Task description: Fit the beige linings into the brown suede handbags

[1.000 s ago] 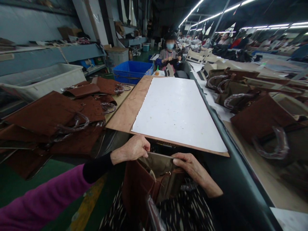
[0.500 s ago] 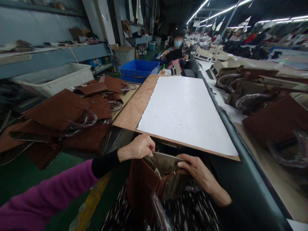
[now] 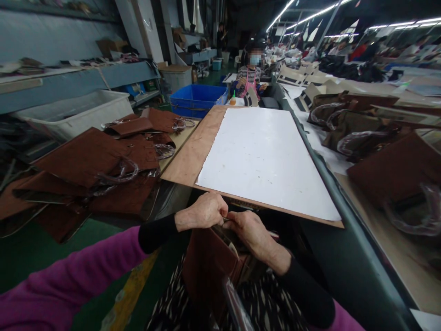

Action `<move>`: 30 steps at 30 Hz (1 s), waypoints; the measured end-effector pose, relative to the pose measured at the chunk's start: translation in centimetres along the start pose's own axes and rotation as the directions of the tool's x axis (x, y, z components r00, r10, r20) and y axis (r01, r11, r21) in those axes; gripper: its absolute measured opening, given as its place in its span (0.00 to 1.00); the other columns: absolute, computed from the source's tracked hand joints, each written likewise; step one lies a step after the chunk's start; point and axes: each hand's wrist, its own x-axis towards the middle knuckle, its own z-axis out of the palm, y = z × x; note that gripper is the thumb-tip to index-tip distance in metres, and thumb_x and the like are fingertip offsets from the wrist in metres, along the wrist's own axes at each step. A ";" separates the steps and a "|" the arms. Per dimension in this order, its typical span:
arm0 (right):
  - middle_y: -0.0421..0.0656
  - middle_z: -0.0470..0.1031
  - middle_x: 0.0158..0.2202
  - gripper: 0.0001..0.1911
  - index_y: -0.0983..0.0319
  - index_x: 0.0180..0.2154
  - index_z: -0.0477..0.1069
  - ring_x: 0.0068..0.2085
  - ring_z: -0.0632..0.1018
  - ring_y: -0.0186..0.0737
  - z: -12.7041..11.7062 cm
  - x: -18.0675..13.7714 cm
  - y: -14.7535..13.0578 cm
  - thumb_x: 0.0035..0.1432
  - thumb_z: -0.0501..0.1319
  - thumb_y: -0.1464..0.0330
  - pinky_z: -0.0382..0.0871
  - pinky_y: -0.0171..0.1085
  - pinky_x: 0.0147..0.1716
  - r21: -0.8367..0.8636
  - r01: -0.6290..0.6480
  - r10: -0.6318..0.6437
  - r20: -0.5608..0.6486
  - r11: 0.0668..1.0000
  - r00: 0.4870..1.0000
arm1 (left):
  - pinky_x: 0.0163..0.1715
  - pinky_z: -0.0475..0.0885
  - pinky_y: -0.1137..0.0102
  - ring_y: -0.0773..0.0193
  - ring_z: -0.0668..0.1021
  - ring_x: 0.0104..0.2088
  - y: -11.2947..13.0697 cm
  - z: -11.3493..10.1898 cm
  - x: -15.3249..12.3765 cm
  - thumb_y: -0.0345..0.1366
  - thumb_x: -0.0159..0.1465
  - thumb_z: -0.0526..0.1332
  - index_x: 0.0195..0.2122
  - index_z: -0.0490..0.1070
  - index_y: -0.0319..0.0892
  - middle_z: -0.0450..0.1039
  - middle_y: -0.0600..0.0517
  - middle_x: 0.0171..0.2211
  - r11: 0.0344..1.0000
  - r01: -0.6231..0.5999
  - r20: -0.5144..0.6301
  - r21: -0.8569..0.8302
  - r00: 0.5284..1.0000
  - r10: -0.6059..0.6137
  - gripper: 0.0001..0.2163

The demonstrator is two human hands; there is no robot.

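Observation:
A brown handbag rests upright on my lap, its top edge just below the near edge of the board. My left hand pinches the far rim of the bag near its left corner. Right beside it, my right hand grips the same rim, so the fingers of both hands nearly meet. The plastic-wrapped handle hangs on the side towards me. My hands cover most of the bag's opening.
A white sheet lies on a wooden board ahead. Several brown bags are heaped at left; others line the right-hand table. A blue bin and a seated masked co-worker are beyond the board.
My right hand has slid left along the bag's rim until close to my left hand, which has barely moved. The co-worker's hands have lowered, and the dark piece they held up is gone from view.

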 end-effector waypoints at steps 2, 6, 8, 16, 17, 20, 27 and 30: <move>0.42 0.75 0.26 0.12 0.60 0.34 0.74 0.29 0.74 0.37 0.1 0.5 -0.3 0.59 0.52 0.67 0.58 0.33 0.29 0.046 0.000 -0.001 0.026 0.999 1.000 | 0.22 0.54 0.74 0.69 0.66 0.23 0.0 -0.1 -0.1 0.30 0.47 0.62 0.21 0.72 0.37 0.63 0.57 0.17 1.000 0.010 0.019 0.009 1.000 -0.010 0.02; 0.43 0.77 0.27 0.11 0.60 0.35 0.74 0.31 0.75 0.39 -0.6 0.5 -0.8 0.57 0.53 0.69 0.60 0.33 0.30 0.078 -0.043 0.040 0.039 0.996 0.998 | 0.25 0.57 0.74 0.67 0.68 0.27 0.7 -1.0 -1.0 0.30 0.49 0.61 0.25 0.71 0.38 0.67 0.55 0.22 0.996 -0.039 0.031 0.082 0.999 0.036 0.02; 0.43 0.78 0.29 0.12 0.60 0.36 0.74 0.33 0.75 0.40 -1.4 0.4 -1.1 0.57 0.53 0.70 0.60 0.34 0.32 0.055 -0.060 0.059 0.006 0.997 0.998 | 0.28 0.59 0.73 0.64 0.69 0.32 1.6 -1.7 -1.9 0.31 0.49 0.62 0.31 0.69 0.39 0.69 0.53 0.30 0.987 -0.085 -0.007 0.134 0.996 0.087 0.07; 0.44 0.78 0.34 0.12 0.59 0.35 0.74 0.39 0.75 0.42 -3.2 -0.4 -2.0 0.56 0.53 0.70 0.62 0.36 0.39 -0.007 -0.112 0.112 -0.041 0.994 0.993 | 0.34 0.65 0.70 0.62 0.69 0.37 4.3 -2.6 -4.1 0.28 0.51 0.59 0.38 0.61 0.41 0.65 0.51 0.40 0.972 -0.144 -0.093 0.184 0.982 0.163 0.13; 0.44 0.78 0.33 0.12 0.59 0.35 0.74 0.39 0.75 0.42 -3.0 -0.6 -1.9 0.56 0.52 0.69 0.62 0.36 0.38 -0.013 -0.131 0.130 -0.053 0.991 0.990 | 0.36 0.65 0.70 0.62 0.69 0.37 4.4 -2.6 -4.0 0.28 0.52 0.59 0.38 0.61 0.41 0.65 0.51 0.40 0.972 -0.158 -0.110 0.171 0.978 0.178 0.13; 0.44 0.77 0.31 0.11 0.60 0.32 0.73 0.37 0.74 0.42 -2.7 -1.4 -1.4 0.56 0.53 0.68 0.61 0.35 0.36 -0.044 -0.179 0.175 -0.085 0.983 0.981 | 0.39 0.65 0.70 0.63 0.69 0.38 4.8 -2.4 -3.7 0.28 0.54 0.58 0.38 0.64 0.41 0.65 0.51 0.40 0.969 -0.212 -0.142 0.129 0.963 0.230 0.10; 0.45 0.75 0.28 0.10 0.61 0.26 0.69 0.33 0.73 0.41 -4.7 -2.9 -0.1 0.56 0.52 0.69 0.58 0.35 0.31 -0.134 -0.270 0.258 -0.100 0.954 0.961 | 0.56 0.56 0.61 0.52 0.59 0.57 7.2 -1.3 -5.0 0.39 0.49 0.67 0.57 0.54 0.40 0.54 0.43 0.58 0.989 -0.080 -0.374 -0.122 0.927 0.029 0.35; 0.45 0.74 0.25 0.10 0.62 0.24 0.68 0.30 0.73 0.41 -5.7 -3.3 0.3 0.56 0.53 0.70 0.56 0.36 0.30 -0.208 -0.305 0.292 -0.090 0.929 0.952 | 0.57 0.56 0.60 0.51 0.57 0.58 8.8 0.0 -6.9 0.41 0.47 0.68 0.61 0.45 0.42 0.50 0.43 0.61 0.940 -0.027 -0.278 -0.340 0.958 -0.073 0.44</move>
